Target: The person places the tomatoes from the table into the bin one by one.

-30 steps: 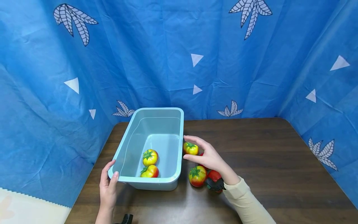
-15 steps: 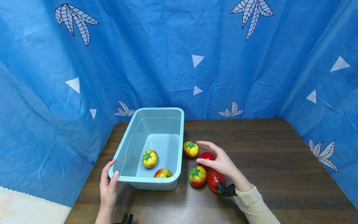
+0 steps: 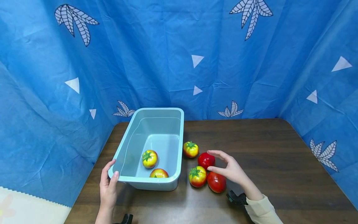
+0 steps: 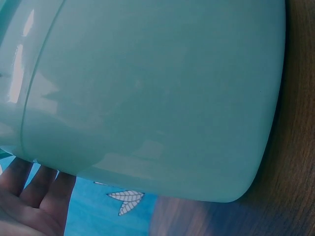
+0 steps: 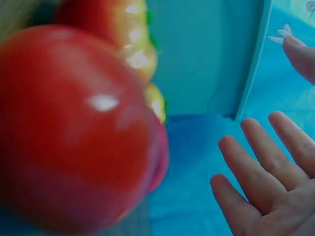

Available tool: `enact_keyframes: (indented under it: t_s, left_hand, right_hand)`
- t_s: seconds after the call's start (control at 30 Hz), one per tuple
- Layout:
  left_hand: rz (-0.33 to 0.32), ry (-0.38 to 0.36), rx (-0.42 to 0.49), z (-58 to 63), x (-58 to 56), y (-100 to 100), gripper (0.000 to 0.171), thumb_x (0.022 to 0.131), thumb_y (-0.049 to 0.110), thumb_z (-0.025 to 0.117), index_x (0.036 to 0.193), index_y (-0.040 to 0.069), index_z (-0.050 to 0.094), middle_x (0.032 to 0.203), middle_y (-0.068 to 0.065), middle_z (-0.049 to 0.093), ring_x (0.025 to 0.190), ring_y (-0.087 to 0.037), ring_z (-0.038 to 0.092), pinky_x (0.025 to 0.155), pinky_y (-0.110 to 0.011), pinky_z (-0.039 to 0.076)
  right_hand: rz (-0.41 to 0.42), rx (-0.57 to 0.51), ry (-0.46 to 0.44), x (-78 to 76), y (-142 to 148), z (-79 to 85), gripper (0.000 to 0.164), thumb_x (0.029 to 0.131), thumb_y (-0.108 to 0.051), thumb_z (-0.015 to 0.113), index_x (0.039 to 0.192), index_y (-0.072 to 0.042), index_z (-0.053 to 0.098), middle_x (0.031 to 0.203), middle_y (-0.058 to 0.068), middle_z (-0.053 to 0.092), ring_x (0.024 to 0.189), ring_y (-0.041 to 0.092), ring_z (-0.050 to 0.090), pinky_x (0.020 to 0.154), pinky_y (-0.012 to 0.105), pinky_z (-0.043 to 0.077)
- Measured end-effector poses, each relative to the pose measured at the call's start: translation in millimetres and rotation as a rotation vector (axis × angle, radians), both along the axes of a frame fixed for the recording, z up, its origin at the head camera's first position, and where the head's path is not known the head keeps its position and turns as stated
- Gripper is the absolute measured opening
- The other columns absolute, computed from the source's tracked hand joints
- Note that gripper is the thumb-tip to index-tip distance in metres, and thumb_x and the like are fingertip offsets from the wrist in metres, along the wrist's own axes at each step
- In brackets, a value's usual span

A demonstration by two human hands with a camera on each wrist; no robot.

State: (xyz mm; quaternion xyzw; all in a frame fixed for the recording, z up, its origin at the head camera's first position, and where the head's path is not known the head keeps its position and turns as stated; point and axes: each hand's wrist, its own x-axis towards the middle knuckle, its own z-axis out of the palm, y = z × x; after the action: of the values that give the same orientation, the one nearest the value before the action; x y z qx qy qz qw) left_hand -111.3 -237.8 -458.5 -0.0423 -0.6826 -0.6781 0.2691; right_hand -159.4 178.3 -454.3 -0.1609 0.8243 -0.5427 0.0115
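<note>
Counter [image 3: 279, 155] of dark brown wood ran bare to the right of the fruit, with blue printed cloth [image 3: 179, 62] hung close around its back and sides. Against the left edge sat a pale teal plastic bin [image 3: 152, 183], its long axis running away from the person, two yellow-red toy tomatoes [image 3: 149, 158] inside. The left hand [image 3: 108, 186] gripped the bin's near left corner, thumb over the rim. The right hand [image 3: 230, 169] hovered with fingers [image 5: 256, 172] spread and relaxed, holding nothing, its fingertips just beside a round red toy tomato [image 3: 206, 160]. Another red tomato [image 3: 216, 182] lay under the palm, beside a yellow-red tomato [image 3: 197, 176], green stem up. A smaller yellow tomato [image 3: 190, 149] stood near the bin wall.
</note>
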Motion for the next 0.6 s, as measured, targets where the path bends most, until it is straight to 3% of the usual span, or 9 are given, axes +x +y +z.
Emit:
enact_keyframes:
  t_s: [0.23,0.6]
  left_hand:
    - [0.008,-0.013,0.003,-2.2,0.9,0.3,0.043,0.093,-0.005,0.042,0.136,-0.002,0.042,0.131,-0.005,0.042,0.115,-0.017,0.041,0.086,-0.018,0.036]
    - [-0.021,0.030,0.013,-3.7,-0.3,0.8,0.043,0.093,-0.007,0.041,0.136,-0.003,0.040,0.132,-0.007,0.041,0.115,-0.019,0.039,0.086,-0.019,0.035]
  right_hand:
    - [0.025,-0.003,-0.048,8.1,14.1,-18.4,0.053,0.079,-0.023,0.076,0.127,-0.015,0.055,0.128,0.007,0.055,0.119,0.038,0.046,0.096,0.060,0.032]
    - [0.070,0.029,-0.112,18.3,25.4,-40.1,0.057,0.077,-0.023,0.077,0.129,-0.011,0.055,0.132,0.008,0.053,0.123,0.037,0.042,0.097,0.058,0.032]
